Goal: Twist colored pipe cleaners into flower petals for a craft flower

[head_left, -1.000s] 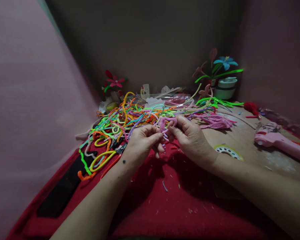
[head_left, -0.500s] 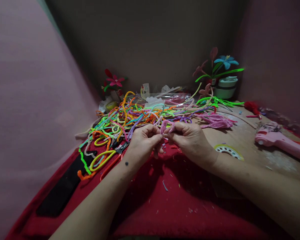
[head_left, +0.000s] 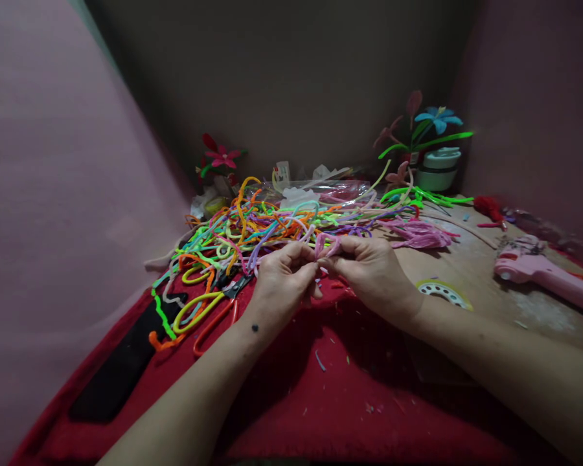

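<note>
A pink pipe cleaner (head_left: 326, 242), bent into loops, is pinched between both hands at the middle of the view. My left hand (head_left: 286, 275) grips its lower left part between thumb and fingers. From the other side, my right hand (head_left: 372, 265) pinches the same pipe cleaner, the two thumbs almost touching. The fingertips hide where the loops come together. Right behind the hands lies a tangled heap of coloured pipe cleaners (head_left: 245, 226). A bundle of pink pipe cleaners (head_left: 425, 234) rests beyond my right hand.
Scissors with yellow and red handles (head_left: 199, 312) lie left of my left hand, near a black flat object (head_left: 116, 362). At right are a tape roll (head_left: 444, 292) and a pink glue gun (head_left: 544, 270). Pipe-cleaner flowers (head_left: 440, 120) stand at the back. Scraps dot the red cloth (head_left: 340, 414).
My left hand and forearm have shifted slightly to the right, showing more of the scissors' red handle. Both hands keep their pinch on the pink pipe cleaner.
</note>
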`<state>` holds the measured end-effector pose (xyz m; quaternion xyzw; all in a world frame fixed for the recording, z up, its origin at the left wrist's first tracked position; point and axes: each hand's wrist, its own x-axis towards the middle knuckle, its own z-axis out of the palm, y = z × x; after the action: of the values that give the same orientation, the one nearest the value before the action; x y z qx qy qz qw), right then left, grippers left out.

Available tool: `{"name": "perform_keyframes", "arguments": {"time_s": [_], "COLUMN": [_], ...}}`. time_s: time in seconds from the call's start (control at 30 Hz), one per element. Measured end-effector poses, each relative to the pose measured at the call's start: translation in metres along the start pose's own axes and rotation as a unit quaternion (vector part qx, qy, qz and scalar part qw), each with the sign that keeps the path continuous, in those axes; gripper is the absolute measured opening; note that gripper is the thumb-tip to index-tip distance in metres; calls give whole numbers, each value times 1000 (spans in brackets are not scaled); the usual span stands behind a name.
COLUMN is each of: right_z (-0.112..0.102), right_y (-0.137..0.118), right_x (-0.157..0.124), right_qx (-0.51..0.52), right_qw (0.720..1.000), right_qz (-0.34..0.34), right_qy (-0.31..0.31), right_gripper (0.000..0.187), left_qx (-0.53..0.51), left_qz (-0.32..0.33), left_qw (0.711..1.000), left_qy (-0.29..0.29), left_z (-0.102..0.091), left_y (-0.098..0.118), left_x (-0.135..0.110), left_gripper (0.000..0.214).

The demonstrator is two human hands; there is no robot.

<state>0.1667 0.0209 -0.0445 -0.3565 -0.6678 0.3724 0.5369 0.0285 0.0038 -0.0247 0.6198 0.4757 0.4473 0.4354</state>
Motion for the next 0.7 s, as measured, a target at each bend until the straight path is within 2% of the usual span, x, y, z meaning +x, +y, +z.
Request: {"name": "perform_keyframes", "arguments": {"time_s": [0.17,0.3,0.5,0.7], "right_z": [0,1,2,2], "right_y": [-1,1,-1,-2], "right_x": [1,2,3,2], "right_qx": [75,130,174,120], "right_qw": [996,985,978,986], "right_qz": [51,115,116,117], "right_qy": [14,-3,-2,7], "right_gripper": [7,11,18,12], "left_qx": [-13,-23,-36,-76], "left_qz": [10,-10,-20,-23], "left_qw": [1000,1000,999,997], "left_qy": [15,-6,9,10], "left_z": [2,-1,-6,-6], "left_y": [1,1,3,1], "left_x": [-2,2,4,4], "left_gripper": [4,6,9,13]}}
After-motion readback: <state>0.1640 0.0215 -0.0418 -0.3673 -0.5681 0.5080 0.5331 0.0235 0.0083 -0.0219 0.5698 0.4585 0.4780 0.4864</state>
